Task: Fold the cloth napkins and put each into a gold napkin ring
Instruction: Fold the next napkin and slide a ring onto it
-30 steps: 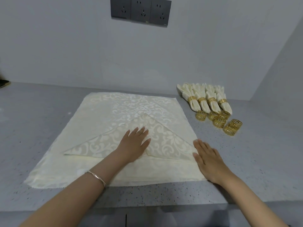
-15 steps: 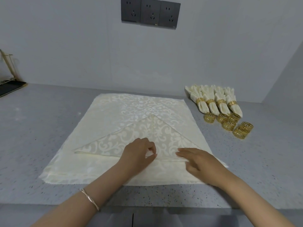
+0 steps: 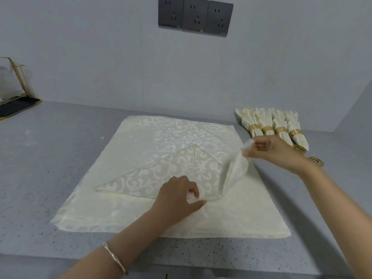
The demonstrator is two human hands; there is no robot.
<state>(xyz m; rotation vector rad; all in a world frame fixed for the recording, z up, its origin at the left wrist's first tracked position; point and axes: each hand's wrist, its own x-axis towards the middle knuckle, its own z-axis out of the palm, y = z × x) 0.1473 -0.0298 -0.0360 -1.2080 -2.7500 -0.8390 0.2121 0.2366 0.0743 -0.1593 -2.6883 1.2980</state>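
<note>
A cream patterned napkin folded into a triangle (image 3: 161,174) lies on a stack of flat cream napkins (image 3: 153,135) on the grey counter. My left hand (image 3: 179,196) pinches the middle of the triangle's near edge with thumb and fingers. My right hand (image 3: 271,150) pinches the triangle's right corner and holds it raised above the stack, so the cloth hangs as a lifted flap. Several finished napkins in gold rings (image 3: 279,129) lie at the back right. Loose gold rings (image 3: 316,161) sit beside them, partly hidden behind my right hand.
A clear rack with gold trim (image 3: 14,85) on a dark tray stands at the far left by the wall. Dark wall sockets (image 3: 195,17) are above. The counter's front edge (image 3: 181,266) runs just below the napkin stack.
My right hand took the triangle's right corner and lifted it up and to the right. My left hand went from flat on the cloth to pinching the near edge.
</note>
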